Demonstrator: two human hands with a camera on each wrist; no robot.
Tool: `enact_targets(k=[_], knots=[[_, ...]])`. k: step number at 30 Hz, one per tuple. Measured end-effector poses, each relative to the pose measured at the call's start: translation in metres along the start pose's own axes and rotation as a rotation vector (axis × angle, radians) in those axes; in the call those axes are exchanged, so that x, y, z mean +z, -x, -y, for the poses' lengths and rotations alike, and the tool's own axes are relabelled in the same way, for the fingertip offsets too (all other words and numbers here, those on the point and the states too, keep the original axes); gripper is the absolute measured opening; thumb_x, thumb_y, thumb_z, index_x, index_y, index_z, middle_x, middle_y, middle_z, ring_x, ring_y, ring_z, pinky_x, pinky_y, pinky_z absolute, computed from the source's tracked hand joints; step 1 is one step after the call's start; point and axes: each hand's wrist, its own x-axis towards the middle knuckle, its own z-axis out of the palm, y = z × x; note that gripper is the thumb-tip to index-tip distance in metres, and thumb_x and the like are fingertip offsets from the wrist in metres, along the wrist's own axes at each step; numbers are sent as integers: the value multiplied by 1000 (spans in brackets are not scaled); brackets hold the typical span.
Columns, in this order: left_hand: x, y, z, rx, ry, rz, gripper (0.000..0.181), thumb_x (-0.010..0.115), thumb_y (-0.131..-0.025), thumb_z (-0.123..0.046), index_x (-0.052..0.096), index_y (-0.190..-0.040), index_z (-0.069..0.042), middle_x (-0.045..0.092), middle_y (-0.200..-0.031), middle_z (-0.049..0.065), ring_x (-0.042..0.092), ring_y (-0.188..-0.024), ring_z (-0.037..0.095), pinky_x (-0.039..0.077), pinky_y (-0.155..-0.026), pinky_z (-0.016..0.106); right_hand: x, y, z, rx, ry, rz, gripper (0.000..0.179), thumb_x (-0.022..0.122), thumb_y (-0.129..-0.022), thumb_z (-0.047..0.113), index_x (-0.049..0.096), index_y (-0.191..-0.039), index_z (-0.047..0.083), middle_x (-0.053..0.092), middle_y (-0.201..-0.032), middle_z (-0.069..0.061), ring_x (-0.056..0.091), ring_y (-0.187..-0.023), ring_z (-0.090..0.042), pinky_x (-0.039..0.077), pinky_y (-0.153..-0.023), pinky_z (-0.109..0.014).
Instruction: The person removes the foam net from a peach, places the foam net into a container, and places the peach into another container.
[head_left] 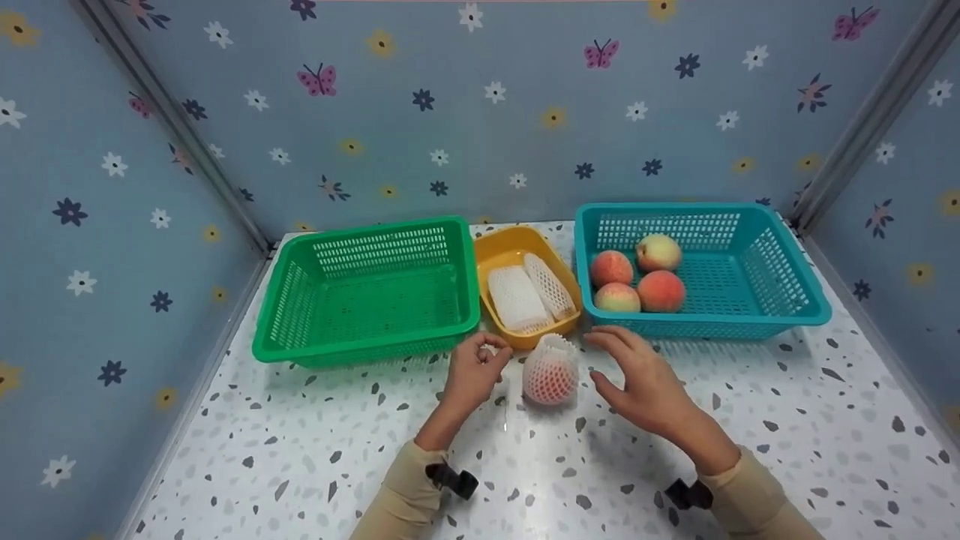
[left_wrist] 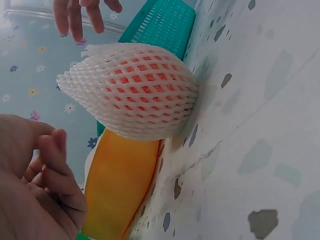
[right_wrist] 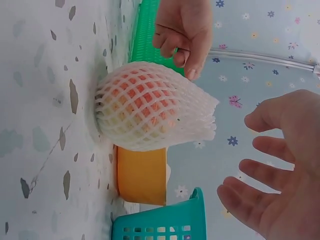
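Observation:
A peach in a white foam net sleeve (head_left: 551, 371) stands upright on the speckled tabletop, the net's gathered end pointing up. To its left is my left hand (head_left: 475, 367), fingers curled in and thumb near the index finger, with nothing visible in it. My right hand (head_left: 645, 382) is at the peach's right, its fingers spread and gently bent, apart from the net. In the right wrist view, the right hand (right_wrist: 275, 170) holds nothing. The left wrist view shows red skin through the mesh of the netted peach (left_wrist: 145, 92).
A green basket (head_left: 367, 349) stands at the back left. Beside it, a yellow tray (head_left: 499, 244) holds white foam net sleeves (head_left: 517, 296). At the back right, a teal basket (head_left: 720, 322) contains several bare peaches (head_left: 660, 291). Flower-patterned walls (head_left: 480, 120) enclose the table.

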Motion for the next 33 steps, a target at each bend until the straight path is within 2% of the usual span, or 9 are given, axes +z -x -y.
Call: enact_targets(k=[2,5,9,14,21,28,33], knots=[[0,1,0,-1,6,17,17,67,-94,-25,65,-98,-8,42,-50,-2,34,-39,11,27,-37,24,1,-2,1,3,8,5,51,75,-84,13,56,-131,14,51,-134,-4,47,-124,-18,45,-96,-42],[0,1,0,1,11,37,22,66,-95,-30,66,-97,-8,36,-48,-5,29,-39,9,24,-37,24,3,-5,0,-27,13,-5,55,77,-82,12,55,-133,11,50,-136,-7,46,-125,-23,43,-98,-46],[0,1,1,-2,16,47,18,63,-97,-24,65,-95,-6,36,-49,-4,29,-40,8,25,-38,24,5,-11,1,-73,20,-4,55,77,-81,12,56,-132,9,52,-134,-9,46,-124,-26,41,-99,-49],[1,1,3,39,-7,58,19,63,-96,-16,65,-96,2,35,-53,-3,29,-43,8,26,-41,24,7,-16,4,-81,5,27,55,77,-82,12,55,-133,12,51,-135,-7,45,-125,-24,42,-99,-46],[0,1,3,48,-23,84,20,63,-96,-17,67,-100,2,37,-56,-4,32,-46,9,27,-43,23,15,-23,5,-144,53,84,72,79,-75,4,50,-140,14,49,-138,-6,45,-126,-24,43,-98,-45],[3,1,2,31,-36,96,15,64,-95,-12,67,-98,2,38,-57,-3,34,-48,9,29,-45,23,25,-26,5,-108,72,138,65,79,-77,4,54,-136,13,56,-131,-6,52,-119,-22,46,-95,-42],[4,0,3,11,-39,100,13,62,-95,-6,66,-99,6,39,-59,1,34,-49,11,29,-45,24,32,-28,2,-84,56,133,59,80,-77,6,57,-131,13,61,-122,-2,57,-111,-17,50,-91,-37]])
